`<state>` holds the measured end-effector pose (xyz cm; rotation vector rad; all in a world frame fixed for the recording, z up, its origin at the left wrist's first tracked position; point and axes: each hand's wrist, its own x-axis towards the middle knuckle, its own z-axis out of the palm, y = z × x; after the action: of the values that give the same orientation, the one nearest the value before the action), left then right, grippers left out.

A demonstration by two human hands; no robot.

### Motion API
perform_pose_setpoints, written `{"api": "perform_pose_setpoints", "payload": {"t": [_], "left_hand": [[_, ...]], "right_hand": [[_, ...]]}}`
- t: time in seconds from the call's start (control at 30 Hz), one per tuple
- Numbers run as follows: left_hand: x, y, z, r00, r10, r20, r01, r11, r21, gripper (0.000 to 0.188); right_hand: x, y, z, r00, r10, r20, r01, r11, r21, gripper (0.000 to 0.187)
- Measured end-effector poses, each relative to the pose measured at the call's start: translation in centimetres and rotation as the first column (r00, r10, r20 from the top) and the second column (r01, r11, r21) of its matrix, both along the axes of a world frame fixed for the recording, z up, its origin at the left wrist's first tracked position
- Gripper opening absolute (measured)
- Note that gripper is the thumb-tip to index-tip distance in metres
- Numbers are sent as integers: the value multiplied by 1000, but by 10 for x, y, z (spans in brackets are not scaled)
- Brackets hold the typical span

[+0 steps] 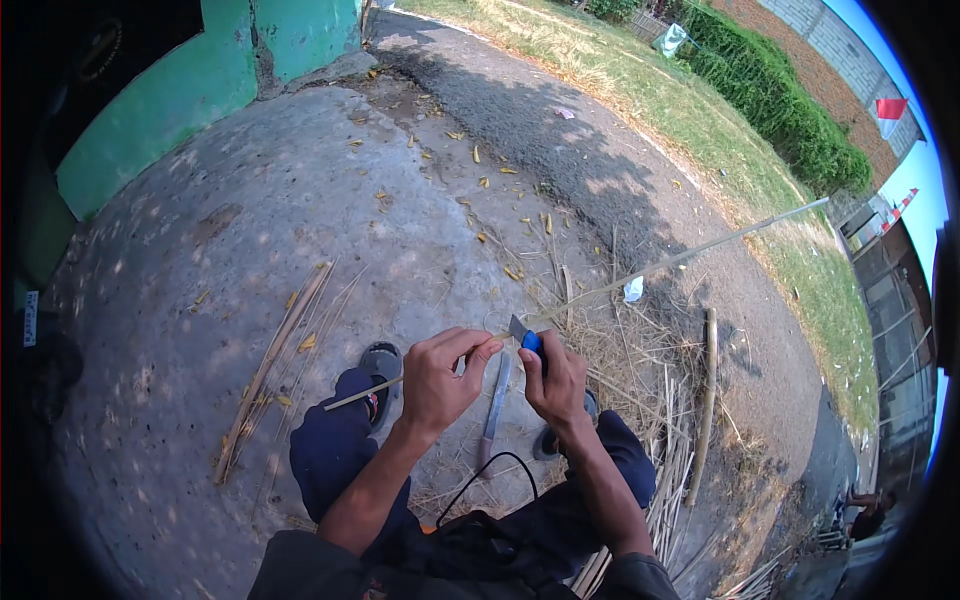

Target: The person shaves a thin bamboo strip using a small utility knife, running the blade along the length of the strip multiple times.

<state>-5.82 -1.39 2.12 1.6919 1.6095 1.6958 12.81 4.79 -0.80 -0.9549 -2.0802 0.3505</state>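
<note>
My left hand [442, 378] pinches a long, thin bamboo strip [690, 254]. One end of the strip sticks out below that hand at the left, and the rest runs far out to the upper right. In my right hand [556, 385] is a utility knife [527, 335] with a blue and black handle, its blade meeting the strip just right of my left fingers. Between my feet on the ground lies a machete [494, 400] with a long grey blade and a brownish handle.
Split bamboo pieces [275, 365] lie on the concrete at left. Shavings and more strips [670, 440] pile up at right, beside a thick bamboo pole [705, 400]. A green wall [160, 130] stands at the far left. Another person [868, 515] sits at the far right.
</note>
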Motion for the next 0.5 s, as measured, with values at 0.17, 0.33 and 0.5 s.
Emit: {"api": "perform_pose_setpoints", "payload": {"t": [0.17,0.33,0.5], "left_hand": [[3,-5,-3,983,119,-139,-104,989,109,7],[3,-9,-2,946,193,-262,-158,976,146,9],[1,-8,-1,915,237,-326,-196,968,155,10]], "right_hand": [[-1,0,1,1000,-10,13,9,999,44,25],[-4,-2,9,998,-62,-7,62,996,57,24],[8,19,10,989,-143,-36,145,987,69,25]]}}
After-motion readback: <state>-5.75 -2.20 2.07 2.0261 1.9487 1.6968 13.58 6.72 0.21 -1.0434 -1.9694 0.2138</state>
